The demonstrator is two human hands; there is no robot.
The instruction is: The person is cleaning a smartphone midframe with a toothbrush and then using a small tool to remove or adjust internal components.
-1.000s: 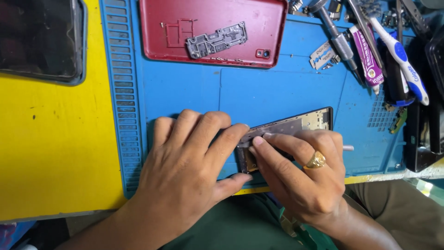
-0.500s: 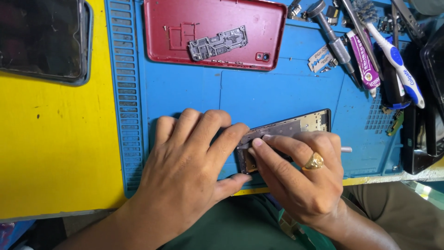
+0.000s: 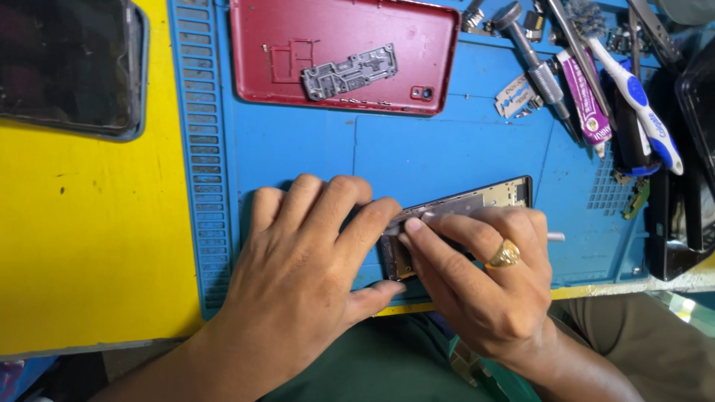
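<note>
On the yellow table [image 3: 82, 246] lies one blue mat [image 3: 447, 160]. At its near edge is one opened phone [image 3: 477, 205], pinned flat by the left hand [image 3: 298, 268]. The right hand [image 3: 484, 275] pinches a thin tool whose tip [image 3: 556, 237] pokes out past it. Best to keep the phone pressed steady and work the tool gently. Also here: one red back cover [image 3: 342, 37] carrying one grey plate [image 3: 348, 71], one toothbrush [image 3: 633, 97] and one gold ring [image 3: 504, 254].
</note>
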